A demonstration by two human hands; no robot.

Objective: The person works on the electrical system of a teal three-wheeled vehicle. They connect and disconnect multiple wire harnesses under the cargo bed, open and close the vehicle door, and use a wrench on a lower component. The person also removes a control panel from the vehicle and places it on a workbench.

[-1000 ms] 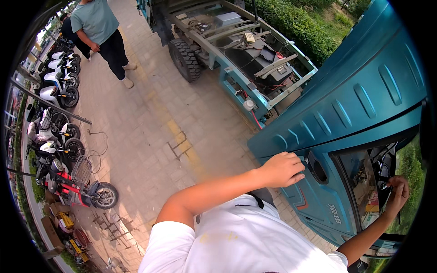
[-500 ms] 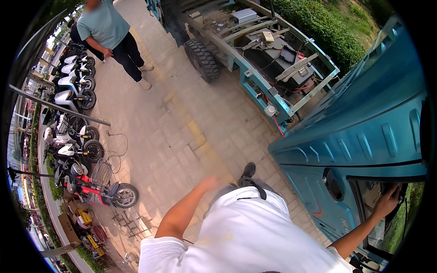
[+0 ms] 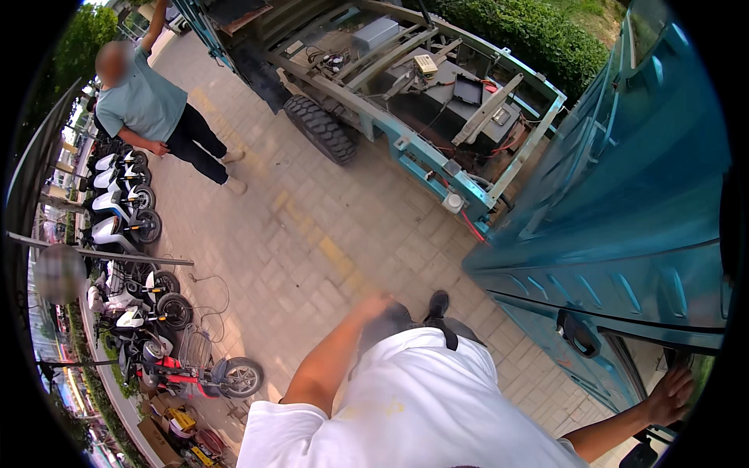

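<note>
My left hand [image 3: 373, 306] hangs by my dark trousers, blurred by motion, so its fingers are unclear. My right hand [image 3: 669, 391] is raised at the window opening of a teal vehicle cab [image 3: 597, 222], fingers curled; whether they grip the frame or something else is unclear. Above it, the door's dark recessed handle [image 3: 576, 331] is free of both hands. Ahead stands an open teal vehicle chassis [image 3: 452, 170] with metal rails, a large black tyre [image 3: 316, 129], wiring and boxy parts.
A person [image 3: 156, 109] in a light blue shirt stands upper left, one arm raised. A row of parked scooters [image 3: 117, 230], a red scooter [image 3: 179, 378], coiled cable and cardboard boxes [image 3: 152, 429] line the left. A hedge [image 3: 530, 43] runs behind the chassis.
My left hand has left the door handle area and dropped toward my leg. My right hand has moved along the window opening, now lower in view. The other person has raised an arm.
</note>
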